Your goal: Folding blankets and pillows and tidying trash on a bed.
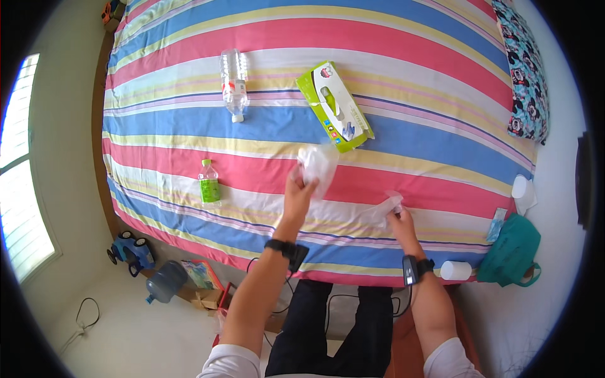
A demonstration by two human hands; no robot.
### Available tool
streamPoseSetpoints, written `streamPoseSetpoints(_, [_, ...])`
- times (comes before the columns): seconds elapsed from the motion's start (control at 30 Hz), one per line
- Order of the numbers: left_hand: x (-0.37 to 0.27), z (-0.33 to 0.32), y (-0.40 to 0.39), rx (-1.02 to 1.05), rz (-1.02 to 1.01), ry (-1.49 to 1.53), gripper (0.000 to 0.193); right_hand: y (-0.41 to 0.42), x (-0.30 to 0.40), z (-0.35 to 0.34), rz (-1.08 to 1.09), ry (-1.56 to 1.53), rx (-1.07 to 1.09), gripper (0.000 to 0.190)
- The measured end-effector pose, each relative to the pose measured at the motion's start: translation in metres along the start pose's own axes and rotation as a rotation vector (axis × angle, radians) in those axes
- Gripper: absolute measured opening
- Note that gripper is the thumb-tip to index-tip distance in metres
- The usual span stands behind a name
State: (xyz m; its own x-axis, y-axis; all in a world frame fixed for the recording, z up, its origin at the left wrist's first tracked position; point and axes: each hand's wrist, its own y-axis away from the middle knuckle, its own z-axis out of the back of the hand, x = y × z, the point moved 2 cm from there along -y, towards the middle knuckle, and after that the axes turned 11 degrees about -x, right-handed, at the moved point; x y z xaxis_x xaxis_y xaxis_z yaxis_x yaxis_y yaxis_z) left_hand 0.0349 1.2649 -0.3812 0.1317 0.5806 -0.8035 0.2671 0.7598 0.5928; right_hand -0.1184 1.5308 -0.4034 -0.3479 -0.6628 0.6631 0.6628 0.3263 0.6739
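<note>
My left hand [297, 198] grips a crumpled bundle of white translucent plastic [319, 165], blurred at its edges, just above the bed. Pinched in the fingers of my right hand [402, 226] is a thin piece of translucent plastic film [378, 211], which trails to the left. Whether either is a glove or a bag I cannot tell. Beyond my left hand a green and white cardboard box [350, 113] with an oval opening lies tilted on the striped bedsheet [425, 189]. A clear plastic bottle [232, 71] and a smaller green-capped bottle [209, 189] lie to the left.
At the right edge are a teal bag [510, 250], a white cylinder [455, 270], a small packet [496, 224] and a patterned pillow [527, 80]. A blue toy car [132, 253] and a large water jug [166, 281] stand below the bed's left side. Cables [342, 296] hang near my legs.
</note>
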Motion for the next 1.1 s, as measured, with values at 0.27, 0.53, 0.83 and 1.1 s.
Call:
streamPoseSetpoints(0.27, [0.025, -0.044, 0.090, 0.532, -0.122, -0.512, 0.032, 0.056, 0.037, -0.050, -0.201, -0.598, 0.113, 0.043])
streamPoseSetpoints(0.53, [-0.042, -0.105, 0.005, 0.029, -0.845, -1.041, 0.051, 0.049, 0.000, -0.023, -0.099, -0.462, -0.359, 0.035])
streamPoseSetpoints(0.83, [-0.047, -0.108, -0.038, -0.111, -0.937, -1.181, 0.041, 0.072, -0.068, 0.011, -0.066, -0.054, -0.294, 0.039])
streamPoseSetpoints(1.1, [-0.072, -0.112, 0.003, 0.048, -0.877, -0.976, 0.013, 0.090, 0.004, 0.015, 0.066, -0.176, -0.399, 0.035])
